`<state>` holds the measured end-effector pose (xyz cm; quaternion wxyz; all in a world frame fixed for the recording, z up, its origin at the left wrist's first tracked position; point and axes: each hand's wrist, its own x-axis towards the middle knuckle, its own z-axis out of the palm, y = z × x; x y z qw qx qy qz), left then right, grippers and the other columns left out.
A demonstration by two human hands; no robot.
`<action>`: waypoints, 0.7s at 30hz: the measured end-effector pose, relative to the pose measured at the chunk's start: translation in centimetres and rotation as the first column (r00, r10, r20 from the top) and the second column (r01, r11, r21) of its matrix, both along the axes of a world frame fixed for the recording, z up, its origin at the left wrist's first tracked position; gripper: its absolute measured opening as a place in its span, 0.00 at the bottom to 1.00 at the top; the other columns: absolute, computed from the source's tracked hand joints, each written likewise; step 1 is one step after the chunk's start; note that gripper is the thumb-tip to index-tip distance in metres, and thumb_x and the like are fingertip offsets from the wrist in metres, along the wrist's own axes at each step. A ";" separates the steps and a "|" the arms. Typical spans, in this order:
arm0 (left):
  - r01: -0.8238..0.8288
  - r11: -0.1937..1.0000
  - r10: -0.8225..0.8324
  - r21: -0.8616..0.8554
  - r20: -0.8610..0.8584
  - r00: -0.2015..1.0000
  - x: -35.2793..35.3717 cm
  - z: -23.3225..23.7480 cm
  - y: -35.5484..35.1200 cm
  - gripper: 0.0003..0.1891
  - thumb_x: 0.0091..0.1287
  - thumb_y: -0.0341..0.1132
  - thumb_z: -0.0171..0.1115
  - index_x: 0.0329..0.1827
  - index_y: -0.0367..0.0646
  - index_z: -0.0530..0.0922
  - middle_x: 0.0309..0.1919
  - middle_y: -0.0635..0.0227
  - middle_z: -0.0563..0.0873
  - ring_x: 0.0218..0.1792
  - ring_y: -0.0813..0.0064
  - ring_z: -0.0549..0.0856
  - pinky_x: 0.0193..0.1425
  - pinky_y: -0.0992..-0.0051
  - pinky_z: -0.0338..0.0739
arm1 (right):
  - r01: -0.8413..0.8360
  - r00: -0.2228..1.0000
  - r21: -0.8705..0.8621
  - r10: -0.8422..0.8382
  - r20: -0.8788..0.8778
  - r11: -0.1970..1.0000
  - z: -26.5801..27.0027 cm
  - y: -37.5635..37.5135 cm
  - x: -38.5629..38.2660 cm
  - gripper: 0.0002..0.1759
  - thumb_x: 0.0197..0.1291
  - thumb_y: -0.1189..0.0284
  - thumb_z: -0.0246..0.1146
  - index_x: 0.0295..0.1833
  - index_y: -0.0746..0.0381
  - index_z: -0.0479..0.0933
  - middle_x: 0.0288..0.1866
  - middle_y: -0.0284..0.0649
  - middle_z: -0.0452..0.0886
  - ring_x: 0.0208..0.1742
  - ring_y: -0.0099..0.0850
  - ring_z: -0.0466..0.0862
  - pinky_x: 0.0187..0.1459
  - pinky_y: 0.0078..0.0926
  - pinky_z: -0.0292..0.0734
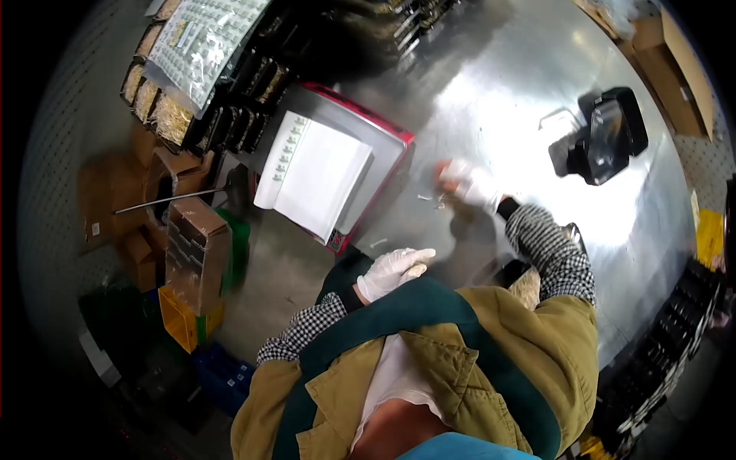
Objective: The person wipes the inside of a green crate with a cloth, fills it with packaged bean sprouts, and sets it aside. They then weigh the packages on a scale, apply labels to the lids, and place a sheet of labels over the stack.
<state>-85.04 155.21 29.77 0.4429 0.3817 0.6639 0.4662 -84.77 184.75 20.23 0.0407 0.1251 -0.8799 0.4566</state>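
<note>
My right hand [469, 185], in a white glove, is over the metal table [414, 218], slightly blurred by motion. Its fingers point left, close to a few pale shreds [439, 201] on the metal, and I cannot make out anything in them. Near my body at the table's edge, my left hand [395, 272], also gloved, has its fingers stretched out to the right and holds nothing visible. Up and left of both hands, a white sheet with green printed labels [318, 172] lies on a grey, red-edged flat box or device [366, 170]. Beneath my right forearm, a container of pale shreds [526, 289] is partly hidden.
Black containers [616, 134] stand on the right. At upper left are stacked black trays of pale sprouts [170, 119] with a bagged label sheet [203, 50] on top. Cardboard boxes [195, 253] and a yellow crate [178, 318] are at left; an open carton [671, 69] is far right.
</note>
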 end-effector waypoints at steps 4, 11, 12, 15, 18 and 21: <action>0.060 0.995 -0.037 0.077 -0.270 0.962 1.6 2.1 -1.1 0.16 0.66 0.33 0.55 0.57 0.44 0.73 0.39 0.60 0.82 0.41 0.60 0.81 0.47 0.66 0.76 | 0.663 0.713 0.433 -0.692 -0.114 0.611 -1.1 10.1 -1.6 0.15 0.57 0.73 0.55 0.51 0.62 0.73 0.47 0.49 0.78 0.50 0.45 0.77 0.49 0.38 0.74; 0.155 0.987 -0.158 -0.046 -0.078 0.984 1.0 3.1 -5.3 0.16 0.66 0.33 0.53 0.57 0.45 0.73 0.38 0.61 0.82 0.41 0.61 0.81 0.46 0.67 0.76 | 0.328 0.945 0.370 -0.307 -0.116 0.869 -0.9 -10.4 6.0 0.13 0.51 0.76 0.56 0.45 0.63 0.74 0.42 0.47 0.77 0.42 0.45 0.76 0.45 0.38 0.73; 0.145 0.986 -0.151 -0.076 -0.072 0.986 1.1 3.3 -5.7 0.16 0.67 0.35 0.52 0.58 0.45 0.73 0.41 0.61 0.82 0.43 0.61 0.81 0.48 0.67 0.76 | 0.271 0.961 0.330 -0.238 -0.137 0.904 0.4 -14.4 9.1 0.16 0.52 0.75 0.58 0.49 0.63 0.74 0.44 0.47 0.77 0.45 0.44 0.76 0.48 0.38 0.73; 0.135 0.988 -0.116 0.080 -0.208 0.971 1.6 2.0 -6.8 0.18 0.62 0.25 0.57 0.57 0.39 0.75 0.40 0.61 0.82 0.42 0.64 0.82 0.48 0.70 0.75 | 0.411 0.861 -0.458 -0.170 0.479 0.788 0.8 -21.2 17.0 0.15 0.56 0.72 0.59 0.51 0.63 0.75 0.42 0.47 0.79 0.44 0.41 0.79 0.47 0.35 0.75; 0.251 0.968 -0.244 0.020 -0.172 0.954 1.4 2.7 -7.8 0.17 0.67 0.37 0.52 0.58 0.45 0.74 0.47 0.59 0.81 0.48 0.59 0.80 0.53 0.66 0.74 | 0.306 0.944 0.180 -0.323 0.068 0.935 0.4 -18.5 15.5 0.08 0.56 0.73 0.59 0.42 0.61 0.77 0.35 0.44 0.78 0.37 0.43 0.78 0.39 0.38 0.75; 0.361 0.932 -0.354 0.021 -0.155 0.922 1.4 2.6 -8.3 0.17 0.68 0.36 0.52 0.58 0.45 0.74 0.44 0.59 0.81 0.45 0.59 0.80 0.51 0.65 0.74 | 0.671 0.742 0.225 -0.633 -0.222 0.707 1.2 -13.7 6.0 0.13 0.54 0.74 0.60 0.47 0.63 0.74 0.40 0.48 0.78 0.42 0.46 0.77 0.42 0.39 0.74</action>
